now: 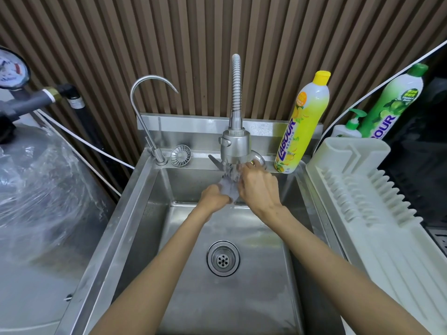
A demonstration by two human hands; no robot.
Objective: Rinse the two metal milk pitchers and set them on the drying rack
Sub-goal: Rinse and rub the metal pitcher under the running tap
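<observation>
No metal milk pitcher shows in this view. Both hands are together under the running water of the spray faucet (235, 146), at the back of the steel sink (135, 213). My left hand (214, 198) is curled into a loose fist in the stream, with nothing visible in it. My right hand (258, 187) lies over it with fingers apart, the fingertips close to the faucet base. The splashing water hides the space between the palms. The white plastic drying rack (377, 204) stands to the right of the sink with nothing on it.
A thin gooseneck tap (145, 117) and a loose strainer basket (180, 155) sit on the sink's back ledge. A yellow dish-soap bottle (302, 124) stands at the back right corner, with a green bottle (391, 105) and a pump bottle (350, 126) behind the rack. The drain (223, 258) is open. A plastic-wrapped tank (36, 189) stands at the left.
</observation>
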